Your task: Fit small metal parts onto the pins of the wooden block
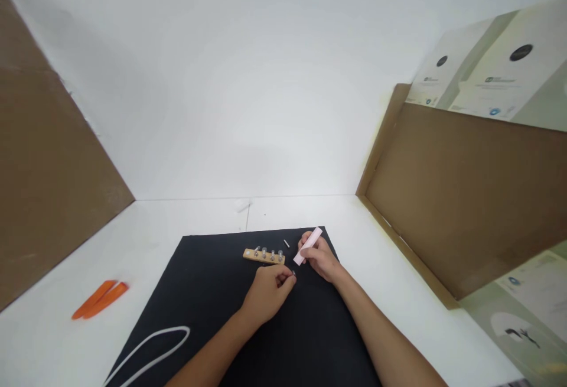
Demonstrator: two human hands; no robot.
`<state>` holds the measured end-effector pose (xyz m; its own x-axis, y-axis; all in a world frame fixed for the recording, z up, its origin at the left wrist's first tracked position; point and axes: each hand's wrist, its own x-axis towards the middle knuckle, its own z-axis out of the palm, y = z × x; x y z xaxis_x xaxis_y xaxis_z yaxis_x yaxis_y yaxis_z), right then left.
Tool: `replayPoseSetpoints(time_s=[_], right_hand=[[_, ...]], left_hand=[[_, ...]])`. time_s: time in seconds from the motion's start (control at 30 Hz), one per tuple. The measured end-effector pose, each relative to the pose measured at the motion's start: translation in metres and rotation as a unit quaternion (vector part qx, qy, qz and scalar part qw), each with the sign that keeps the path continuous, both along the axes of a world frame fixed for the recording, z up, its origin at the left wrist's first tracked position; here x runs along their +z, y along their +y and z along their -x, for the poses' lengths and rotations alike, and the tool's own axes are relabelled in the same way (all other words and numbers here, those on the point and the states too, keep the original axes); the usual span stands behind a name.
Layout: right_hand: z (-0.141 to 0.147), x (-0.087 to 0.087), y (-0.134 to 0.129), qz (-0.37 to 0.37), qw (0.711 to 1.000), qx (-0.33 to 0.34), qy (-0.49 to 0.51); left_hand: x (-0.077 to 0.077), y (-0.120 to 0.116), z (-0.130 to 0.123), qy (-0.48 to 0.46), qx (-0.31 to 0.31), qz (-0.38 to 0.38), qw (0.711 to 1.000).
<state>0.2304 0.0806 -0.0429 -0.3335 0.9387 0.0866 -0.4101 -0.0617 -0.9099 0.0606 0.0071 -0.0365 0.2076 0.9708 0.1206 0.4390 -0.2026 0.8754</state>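
Wood strip (263, 256) lies flat on a black mat (283, 345), with four metal fittings (264, 252) standing upright in a row along it; we can't tell their exact type at this size. Small metal pin (286, 243) lies loose on the mat, just off the strip's right end and apart from it.

Left hand (266, 295) sits just in front of the strip, not touching it. Its fingers (283, 279) are pinched closed on a small metal piece (293, 273), mostly hidden by the grip. Right hand (319, 260) is just beside the left, with its fingers (308, 240) curled round a pale pink strip (309, 246) and holding it at a slant. We can't tell what the pink strip is made of.

Two orange pry tools (100, 299) lie side by side on the white desk (177, 239), left of the mat. White cable (150, 351) loops over the mat's near-left part. Cardboard panels (53, 168) and (456, 198) stand tilted on the left and right of the desk, with printed white cards (487, 62) above the right one. Small white scrap (241, 205) sits at the desk's back edge.
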Motion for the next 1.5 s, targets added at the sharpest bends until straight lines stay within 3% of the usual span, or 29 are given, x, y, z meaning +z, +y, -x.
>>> replayPoseSetpoints(time_s=[0.3, 0.57, 0.8, 1.03, 1.3, 1.4, 1.5], right_hand=[[-0.002, 0.002, -0.003, -0.009, 0.997, 0.069, 0.025], [0.001, 0.003, -0.004, 0.002, 0.999, 0.026, 0.023], [-0.002, 0.005, -0.006, -0.004, 0.995, 0.098, 0.031], [0.000, 0.000, -0.001, -0.004, 1.000, 0.004, -0.005], [-0.007, 0.015, -0.011, -0.039, 0.994, 0.098, -0.002], [-0.006, 0.014, -0.011, -0.042, 0.997, 0.066, -0.014], [-0.004, 0.008, -0.004, -0.051, 0.997, -0.015, -0.056]], left_hand=[[0.001, 0.001, 0.000, -0.004, -0.008, 0.003, 1.000], [0.001, 0.000, 0.000, -0.003, -0.003, 0.005, 1.000], [0.003, -0.001, -0.001, 0.001, -0.002, 0.000, 1.000], [0.004, -0.001, 0.000, -0.003, -0.005, 0.001, 1.000], [0.005, -0.002, -0.001, -0.002, -0.010, 0.002, 1.000], [0.005, -0.002, -0.001, -0.002, -0.009, 0.004, 1.000], [0.006, -0.002, 0.000, -0.006, -0.006, 0.010, 1.000]])
